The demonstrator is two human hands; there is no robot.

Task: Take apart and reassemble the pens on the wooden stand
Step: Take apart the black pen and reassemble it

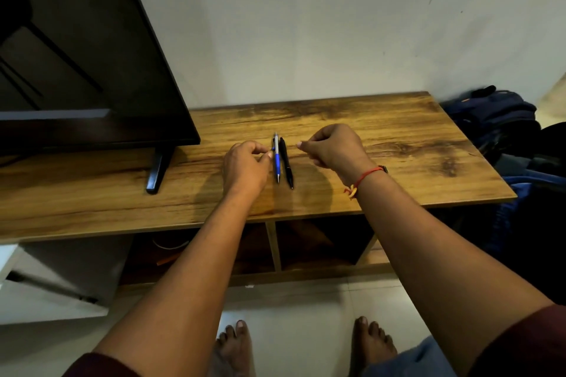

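Observation:
Two pens lie side by side on the wooden stand (382, 144), tips pointing toward me. The left one is a blue and silver pen (277, 159); the right one is a black pen (286, 164). My left hand (245, 167) rests on the stand just left of the blue pen, its curled thumb and fingertips pinching the pen's upper part near the clip. My right hand (332, 145) hovers right of the black pen, apart from it, fingers curled into a loose fist with thumb against forefinger. I see nothing in it.
A black television (76, 55) stands on the left of the stand, its foot (156, 173) near my left hand. Dark blue bags (496, 119) lie past the stand's right end. A white wall rises behind. Open shelves (321, 242) sit under the top.

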